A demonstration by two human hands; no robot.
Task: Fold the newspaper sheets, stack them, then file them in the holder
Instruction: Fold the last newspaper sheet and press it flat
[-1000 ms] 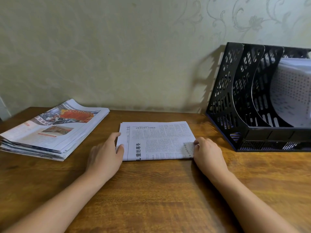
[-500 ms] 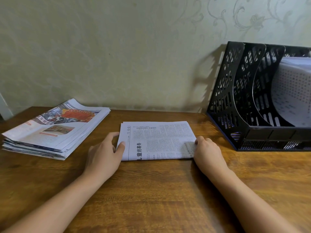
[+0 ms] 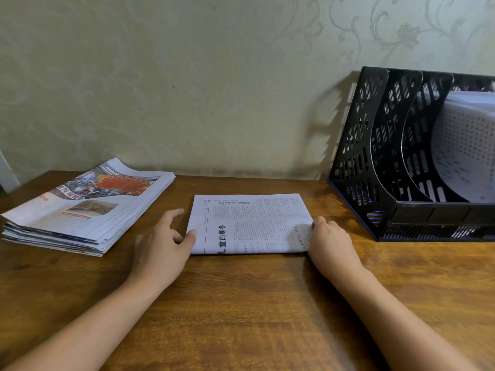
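Dim, warm indoor light on a wooden table [image 3: 254, 303] against a pale patterned wall [image 3: 187, 89].

Light falls from the right front: the black file holder [image 3: 375, 162] throws a soft perforated shadow leftward onto the wall, and each forearm casts a faint shadow on the wood. No harsh glare shows. The wide lens bends the table edge and tilts the holder outward. Forearms near the bottom edge look smeared; print on the folded newspaper [image 3: 251, 223] stays fairly sharp.
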